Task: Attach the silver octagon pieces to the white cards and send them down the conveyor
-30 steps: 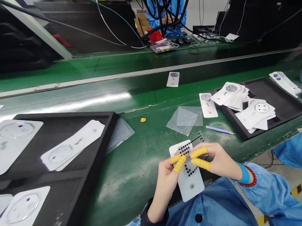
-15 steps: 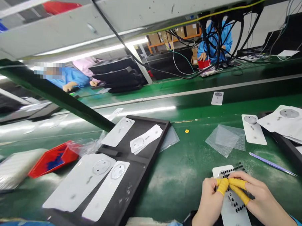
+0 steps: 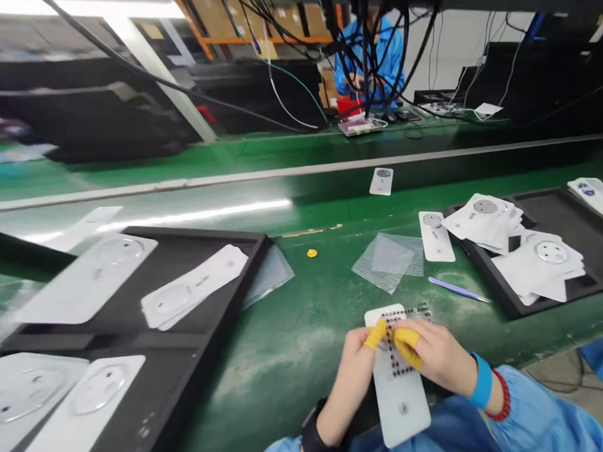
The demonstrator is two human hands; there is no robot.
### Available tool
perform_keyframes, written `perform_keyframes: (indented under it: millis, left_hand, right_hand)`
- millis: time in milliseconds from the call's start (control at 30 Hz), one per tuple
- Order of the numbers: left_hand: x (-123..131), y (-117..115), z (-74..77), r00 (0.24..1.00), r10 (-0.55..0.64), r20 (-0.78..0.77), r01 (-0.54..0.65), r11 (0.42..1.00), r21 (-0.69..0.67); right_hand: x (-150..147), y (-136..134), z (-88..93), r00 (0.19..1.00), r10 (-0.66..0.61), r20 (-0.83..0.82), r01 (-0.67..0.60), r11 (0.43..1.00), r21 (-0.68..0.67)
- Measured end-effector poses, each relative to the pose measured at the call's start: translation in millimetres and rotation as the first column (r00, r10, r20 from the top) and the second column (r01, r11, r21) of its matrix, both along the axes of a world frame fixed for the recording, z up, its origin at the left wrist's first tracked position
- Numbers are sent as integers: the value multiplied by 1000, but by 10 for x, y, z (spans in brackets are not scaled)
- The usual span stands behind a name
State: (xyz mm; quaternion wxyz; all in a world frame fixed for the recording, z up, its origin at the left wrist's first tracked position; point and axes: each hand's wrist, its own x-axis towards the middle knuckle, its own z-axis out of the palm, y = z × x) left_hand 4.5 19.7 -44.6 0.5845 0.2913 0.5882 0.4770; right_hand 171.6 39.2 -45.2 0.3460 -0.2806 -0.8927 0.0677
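Note:
A white plastic card (image 3: 402,403) with a round window lies under both my hands at the near edge of the green bench. Over its top end sits a clear sheet of black dots (image 3: 400,323). My left hand (image 3: 356,368) grips the card's left edge, its fingertips in yellow finger cots. My right hand (image 3: 433,355), also with yellow cots, pinches at the dot sheet on the card. Both hands are closed, their fingertips almost touching.
A black tray (image 3: 239,276) with several white cards fills the left. Another black tray (image 3: 572,211) with card piles stands at the right. Clear film pieces (image 3: 390,256), purple tweezers (image 3: 458,290), a small yellow bit (image 3: 311,253) and single cards (image 3: 382,181) lie between. A person in blue works behind hanging cables.
My head has swung back to the right and down, so the red bin and far workers have left the view. My hands stay together on the card and dot sheet.

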Motion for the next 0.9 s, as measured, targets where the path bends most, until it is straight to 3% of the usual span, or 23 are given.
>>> perform_keyframes:
  millis: [100, 200, 267, 367, 467, 533, 633, 900]
  left_hand:
    - [-171, 54, 108, 999, 6, 35, -7, 999, 33]
    - [-364, -40, 276, 994, 108, 30, -111, 988, 111]
    - [-418, -167, 394, 987, 162, 19, -163, 973, 165]
    - [-329, -335, 543, 987, 160, -24, -154, 972, 177]
    - [-132, -414, 671, 994, 95, -58, -82, 977, 196]
    - [-28, -436, 749, 997, 41, -58, -27, 973, 231]
    - [25, -465, 824, 999, 0, -55, 13, 968, 250]
    - [-11, -572, 847, 999, 14, -29, -10, 987, 159]
  right_hand:
    - [142, 91, -102, 998, -60, -34, 51, 975, -217]
    - [290, 186, -108, 987, -138, -79, 107, 945, -310]
    - [327, 209, 6, 972, -197, -125, 145, 929, -340]
    - [232, 121, 348, 931, -264, -251, 166, 921, -352]
    - [-1, -34, 699, 921, -128, -368, 29, 964, -263]
    - [-140, -95, 824, 927, 4, -374, -69, 985, -161]
    - [-203, -121, 861, 954, 74, -291, -103, 991, -84]
    - [-38, -104, 985, 986, 136, -95, -150, 975, -166]
